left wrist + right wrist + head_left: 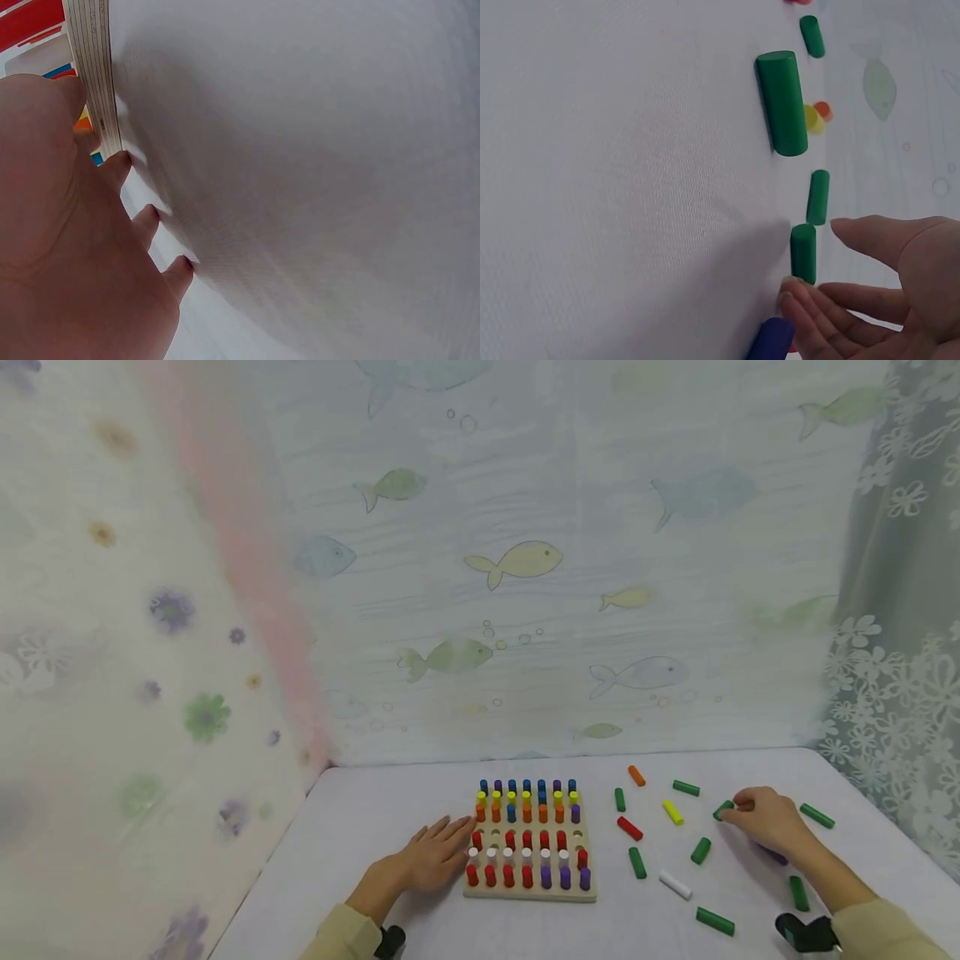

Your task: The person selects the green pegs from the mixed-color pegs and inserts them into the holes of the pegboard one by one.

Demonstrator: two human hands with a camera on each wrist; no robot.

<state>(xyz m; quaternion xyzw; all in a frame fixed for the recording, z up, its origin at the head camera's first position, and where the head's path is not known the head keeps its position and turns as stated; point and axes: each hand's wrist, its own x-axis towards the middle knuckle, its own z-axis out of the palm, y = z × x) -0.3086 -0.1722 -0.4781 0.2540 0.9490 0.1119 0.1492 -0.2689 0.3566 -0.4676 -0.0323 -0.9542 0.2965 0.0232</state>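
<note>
A wooden pegboard point(531, 897) stands on the table, filled with rows of blue, yellow, orange, red, white and purple pegs; bare holes show in one red row. My left hand point(433, 857) lies with straight fingers against the board's left side; the left wrist view shows its fingertips by the board's layered edge point(94, 71). Over on the right, my right hand point(767, 820) reaches to a green peg point(723, 810) lying on the cloth. In the right wrist view, thumb and fingers stand apart around that green peg point(803, 255). A dark purple-blue peg point(771, 341) lies beneath the hand.
Loose pegs lie scattered right of the board: several green ones, such as a long green peg point(716, 921), plus a white peg point(676, 885), a red peg point(630, 828), a yellow peg point(672, 812) and an orange peg point(637, 776). A fish-patterned curtain point(555, 693) hangs behind the table.
</note>
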